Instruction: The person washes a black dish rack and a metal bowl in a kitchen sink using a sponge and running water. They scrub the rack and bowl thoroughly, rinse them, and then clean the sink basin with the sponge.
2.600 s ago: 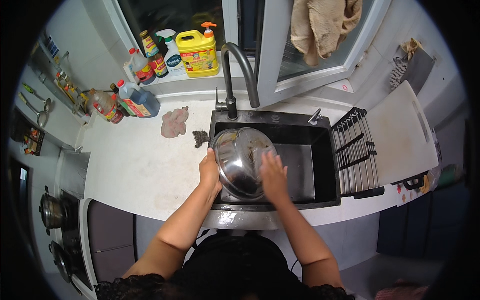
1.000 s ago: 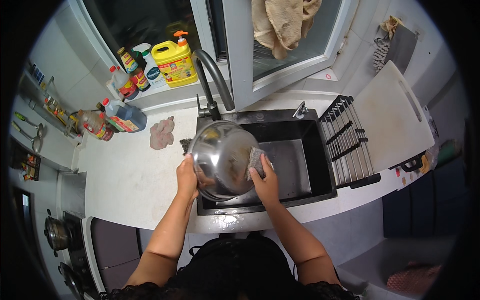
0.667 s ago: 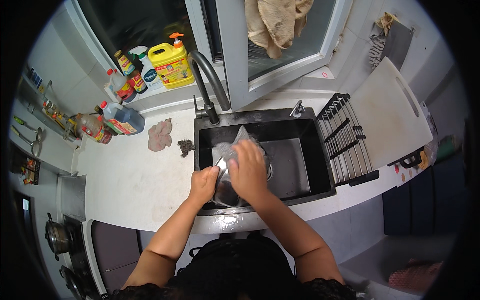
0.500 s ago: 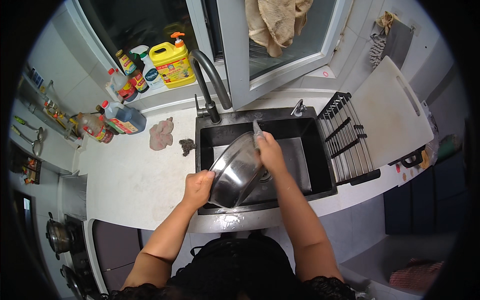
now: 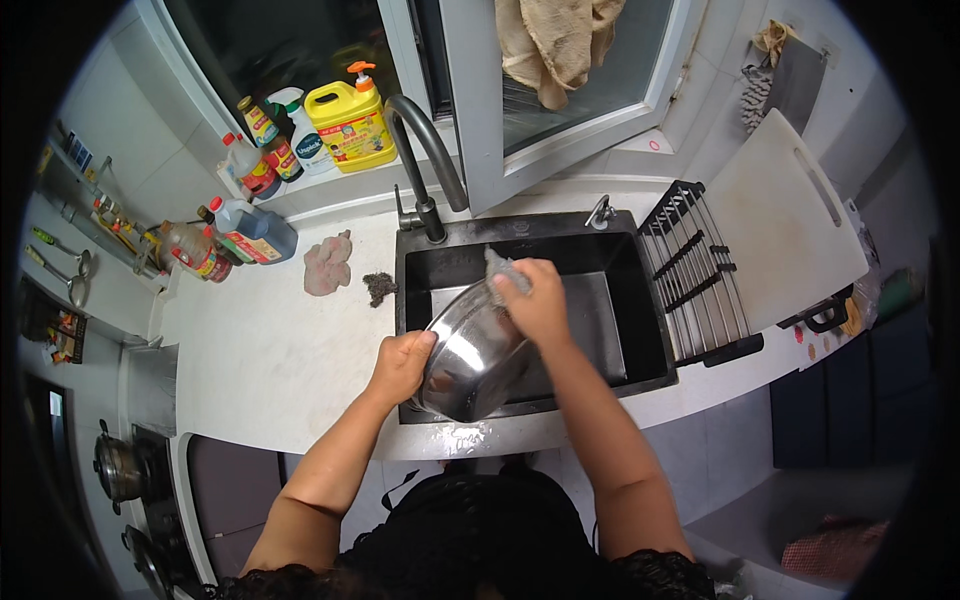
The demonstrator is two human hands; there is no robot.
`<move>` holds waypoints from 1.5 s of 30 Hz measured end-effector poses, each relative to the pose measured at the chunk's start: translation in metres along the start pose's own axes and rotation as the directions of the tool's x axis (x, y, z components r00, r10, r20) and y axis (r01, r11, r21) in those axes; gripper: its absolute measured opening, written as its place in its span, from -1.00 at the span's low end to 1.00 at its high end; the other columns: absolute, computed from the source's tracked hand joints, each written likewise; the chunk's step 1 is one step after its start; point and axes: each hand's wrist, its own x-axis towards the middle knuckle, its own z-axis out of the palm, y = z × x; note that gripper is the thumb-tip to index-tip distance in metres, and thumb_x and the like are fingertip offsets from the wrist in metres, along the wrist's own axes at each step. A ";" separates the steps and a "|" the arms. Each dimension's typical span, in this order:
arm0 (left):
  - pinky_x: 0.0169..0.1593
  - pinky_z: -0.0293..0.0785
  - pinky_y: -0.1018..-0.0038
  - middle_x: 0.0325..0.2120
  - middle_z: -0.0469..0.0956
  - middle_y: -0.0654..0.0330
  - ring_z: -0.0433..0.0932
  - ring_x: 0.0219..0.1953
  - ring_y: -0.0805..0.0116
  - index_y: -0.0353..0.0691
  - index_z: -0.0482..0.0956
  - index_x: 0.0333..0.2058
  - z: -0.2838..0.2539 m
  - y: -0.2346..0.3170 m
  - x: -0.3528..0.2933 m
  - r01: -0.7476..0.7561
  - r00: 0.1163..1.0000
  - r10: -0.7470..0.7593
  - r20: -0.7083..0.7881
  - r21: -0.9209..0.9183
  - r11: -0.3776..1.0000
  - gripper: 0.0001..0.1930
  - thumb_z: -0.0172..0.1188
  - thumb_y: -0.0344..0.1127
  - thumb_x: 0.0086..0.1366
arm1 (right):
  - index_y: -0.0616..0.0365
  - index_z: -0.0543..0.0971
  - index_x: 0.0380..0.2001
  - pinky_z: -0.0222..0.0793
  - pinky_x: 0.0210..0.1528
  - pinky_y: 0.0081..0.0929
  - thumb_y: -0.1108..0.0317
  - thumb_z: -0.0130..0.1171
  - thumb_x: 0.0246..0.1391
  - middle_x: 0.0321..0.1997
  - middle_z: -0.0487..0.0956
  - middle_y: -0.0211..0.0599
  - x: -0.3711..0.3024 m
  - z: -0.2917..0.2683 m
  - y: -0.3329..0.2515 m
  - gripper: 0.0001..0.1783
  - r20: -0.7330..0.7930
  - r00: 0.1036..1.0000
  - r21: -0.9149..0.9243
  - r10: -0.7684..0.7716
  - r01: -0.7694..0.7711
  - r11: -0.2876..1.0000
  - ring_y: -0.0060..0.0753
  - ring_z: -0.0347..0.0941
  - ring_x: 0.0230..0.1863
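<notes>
A shiny stainless steel basin (image 5: 468,362) is held tilted over the front left of the dark sink (image 5: 648,318). My left hand (image 5: 402,368) is closed on its left rim, the thumb lying over the edge. At the far side of the rim, my right hand (image 5: 538,306) presses a grey, wet-looking cloth (image 5: 498,268) against the metal. Part of the cloth is hidden under the fingers. The curved grey faucet (image 5: 424,150) stands behind the basin, and I see no water running from it.
Right of the sink are a metal drying rack (image 5: 695,275) and a white cutting board (image 5: 785,220). A pink rag (image 5: 327,264) and a dark scouring pad (image 5: 379,288) lie on the left counter. Several bottles and a yellow jug (image 5: 350,125) stand near the window. Water wets the front edge.
My right hand has shifted slightly along the basin's rim, and more of the grey cloth shows bunched under its fingers. The basin has turned a little; my left hand keeps its hold.
</notes>
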 end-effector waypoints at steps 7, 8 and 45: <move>-0.55 0.27 0.53 -0.70 0.38 0.35 0.26 -0.63 0.59 -0.32 0.45 -0.56 -0.018 0.000 0.016 -0.035 0.968 0.009 0.253 0.099 0.994 -0.54 -0.09 -0.07 0.39 | -0.07 0.62 -0.29 0.16 0.03 -0.25 0.16 0.24 -0.13 -0.25 0.56 -0.42 -0.011 -0.010 -0.063 -0.73 0.502 0.741 0.062 -0.445 0.482 0.874 -0.24 0.37 -0.09; -0.54 0.27 0.53 -0.70 0.38 0.37 0.26 -0.62 0.59 -0.32 0.45 -0.56 -0.020 -0.001 0.019 -0.051 0.954 0.005 0.300 0.145 0.988 -0.54 -0.09 -0.06 0.39 | 0.01 0.62 -0.32 0.13 0.06 -0.31 0.16 0.24 -0.09 -0.29 0.58 -0.38 -0.011 -0.006 -0.070 -0.74 0.505 0.746 0.026 -0.433 0.489 0.872 -0.26 0.38 -0.13; -0.50 0.33 0.57 -0.64 0.48 0.31 0.35 -0.57 0.61 -0.32 0.55 -0.51 -0.032 0.028 0.024 0.156 0.970 -0.161 0.184 0.037 0.987 -0.54 0.02 0.00 0.34 | 0.18 0.54 -0.36 0.36 -0.20 -0.41 0.17 0.01 0.13 -0.36 0.56 -0.21 0.020 -0.066 0.009 -0.71 0.546 0.828 -0.019 -0.129 0.166 0.986 -0.36 0.47 -0.28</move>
